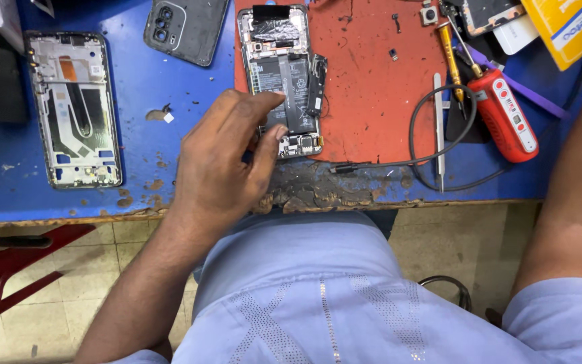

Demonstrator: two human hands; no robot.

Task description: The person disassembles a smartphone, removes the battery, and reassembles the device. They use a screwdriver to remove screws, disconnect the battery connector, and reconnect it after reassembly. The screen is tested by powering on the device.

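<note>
A: What are the hands doing?

B: The left hand [227, 152] rests on the lower part of the opened phone [284, 81], fingers curled, thumb and fingertips pinching at the edge by the battery [292, 91]. Whether anything small sits between them, I cannot tell. The right hand is out of view; only the forearm [574, 189] shows at the right edge.

A: And where does the phone lie?

B: Face down with its back off, at the left edge of a red mat [372, 87] on the blue table [149, 94]. A loose black part [316, 84] lies against its right side.

A: What's around it?

B: Left of it, well apart, a bare phone frame [74, 111]. Above the hand, a grey back cover [186, 27]. To the right, metal tweezers [438, 128], a black cable [432, 158] looped around them, a yellow-handled screwdriver [453, 64] and a red tool [504, 114]. The table's front edge is chipped and burnt near the hand.
</note>
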